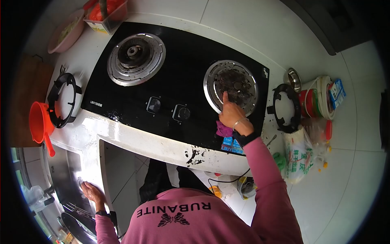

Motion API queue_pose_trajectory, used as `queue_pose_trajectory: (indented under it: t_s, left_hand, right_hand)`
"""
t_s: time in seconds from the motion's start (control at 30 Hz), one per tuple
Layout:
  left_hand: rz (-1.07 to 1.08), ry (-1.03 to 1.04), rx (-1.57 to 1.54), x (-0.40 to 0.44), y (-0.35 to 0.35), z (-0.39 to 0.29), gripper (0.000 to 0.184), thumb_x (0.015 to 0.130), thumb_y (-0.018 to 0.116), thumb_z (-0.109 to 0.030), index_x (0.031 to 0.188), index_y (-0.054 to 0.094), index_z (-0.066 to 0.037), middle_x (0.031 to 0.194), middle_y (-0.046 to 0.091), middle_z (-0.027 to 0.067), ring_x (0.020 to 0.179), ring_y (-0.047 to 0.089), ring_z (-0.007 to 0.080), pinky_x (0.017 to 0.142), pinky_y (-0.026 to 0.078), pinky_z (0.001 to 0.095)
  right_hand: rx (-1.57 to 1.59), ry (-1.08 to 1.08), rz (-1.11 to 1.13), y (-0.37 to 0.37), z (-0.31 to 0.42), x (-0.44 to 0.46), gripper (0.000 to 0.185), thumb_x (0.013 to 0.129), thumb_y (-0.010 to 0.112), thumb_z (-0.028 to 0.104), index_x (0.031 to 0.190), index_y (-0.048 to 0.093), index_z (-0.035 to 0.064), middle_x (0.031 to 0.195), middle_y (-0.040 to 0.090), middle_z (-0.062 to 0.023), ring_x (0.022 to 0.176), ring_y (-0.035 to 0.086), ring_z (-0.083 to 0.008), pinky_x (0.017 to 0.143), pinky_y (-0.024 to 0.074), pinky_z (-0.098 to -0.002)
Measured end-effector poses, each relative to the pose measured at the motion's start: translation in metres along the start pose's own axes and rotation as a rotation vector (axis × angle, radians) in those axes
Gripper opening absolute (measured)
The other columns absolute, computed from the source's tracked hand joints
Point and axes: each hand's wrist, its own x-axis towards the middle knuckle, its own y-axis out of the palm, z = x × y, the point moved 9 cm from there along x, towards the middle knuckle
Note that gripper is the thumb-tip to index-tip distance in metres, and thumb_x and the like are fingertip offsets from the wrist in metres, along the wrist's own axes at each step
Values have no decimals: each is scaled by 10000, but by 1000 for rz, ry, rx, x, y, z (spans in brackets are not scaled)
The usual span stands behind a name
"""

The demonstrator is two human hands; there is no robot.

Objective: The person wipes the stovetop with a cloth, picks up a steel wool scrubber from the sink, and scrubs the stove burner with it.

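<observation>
1. R hand (235,118): index stuck out, other fingers curled; can't tell if gripping anything. Tip's over the dirty R burner (237,81), approx 7 o'clock of its middle; contact unclear.
2. R burner's at 3 o'clock on the blk stove (187,53); L burner (136,59) at 10.
3. Purple cloth (224,129) just beside R hand, at its 7–8 o'clock.
4. L hand (93,193): stove's 7 o'clock, by the sink (65,171), fingers loosely bent; can't tell if holding smth.
5. Blk pot rings on counter (87,126): L ring (55,92) at stove's 9, R ring (297,107) approx 3–4.
</observation>
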Motion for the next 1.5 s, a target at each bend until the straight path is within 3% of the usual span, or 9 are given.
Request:
queue_pose_trajectory:
  t_s: [0.4, 0.5, 0.57, 0.77, 1.0, 1.23, 1.33, 1.37, 1.5]
  left_hand:
    - [26, 19, -4, 3, 3, 3, 360, 906, 378, -277, 1034, 525, 27, 995, 569, 207, 916, 521, 381, 807, 389, 429]
    - [-19, 49, 6, 5, 3, 7, 354, 906, 380, -275, 1023, 531, 22, 989, 572, 204, 906, 525, 381, 797, 391, 434]
    - [-20, 40, -9, 3, 5, 8, 351, 906, 380, -273, 1017, 534, 21, 990, 573, 202, 905, 525, 381, 794, 392, 435]
    - [-48, 60, 14, 3, 1, 3, 353, 905, 381, -274, 1020, 541, 19, 1000, 573, 201, 910, 524, 381, 801, 392, 434]
    - [9, 54, 39, 7, 6, 7, 358, 906, 385, -263, 1027, 533, 39, 1020, 566, 208, 949, 509, 373, 853, 371, 425]
    - [11, 42, 34, 4, 4, 3, 372, 913, 376, -275, 1045, 528, 38, 1047, 557, 211, 981, 497, 366, 880, 358, 418]
    - [-62, 96, 55, 5, 6, 7, 375, 918, 369, -281, 1044, 529, 34, 1061, 552, 204, 998, 490, 364, 880, 356, 421]
    - [-114, 129, 84, 1, 5, 8, 376, 921, 365, -285, 1044, 528, 31, 1066, 551, 198, 1006, 487, 364, 876, 356, 425]
    - [41, 42, 44, 1, 1, -2, 366, 928, 350, -286, 1064, 521, 7, 1069, 549, 179, 1013, 490, 354, 869, 352, 436]
  right_hand:
    - [303, -234, 33, 0, 4, -10, 730, 692, 583, 86, 1327, 248, -45, 969, 575, -279, 921, 569, -389, 832, 447, -392]
    - [372, -175, 288, 9, 11, -28, 683, 692, 572, 77, 1309, 301, -38, 956, 582, -270, 874, 574, -403, 816, 449, -407]
    - [378, -195, -26, -8, 1, -27, 703, 695, 567, 90, 1321, 273, -38, 942, 581, -281, 863, 577, -398, 810, 448, -414]
    - [161, -19, -82, 4, -5, 7, 731, 724, 562, 142, 1316, 208, -103, 981, 557, -316, 956, 554, -399, 855, 443, -391]
    - [288, -140, -99, 9, -10, 21, 739, 721, 575, 153, 1308, 215, -117, 1068, 519, -326, 1052, 509, -390, 916, 404, -362]
    - [358, -211, -87, 7, 4, 6, 599, 701, 598, 159, 1276, 436, 110, 1063, 560, -249, 983, 544, -386, 882, 423, -368]
    - [297, -273, 111, 6, 24, -17, 561, 695, 588, 142, 1241, 470, 93, 1022, 573, -255, 934, 559, -392, 868, 433, -373]
    - [238, -362, -55, 1, 25, -20, 583, 674, 583, 73, 1244, 462, 70, 816, 601, -245, 755, 614, -332, 737, 474, -373]
    - [-56, -123, -118, -17, 24, -18, 670, 717, 511, 89, 1349, 289, 95, 924, 601, -247, 879, 584, -380, 814, 458, -428]
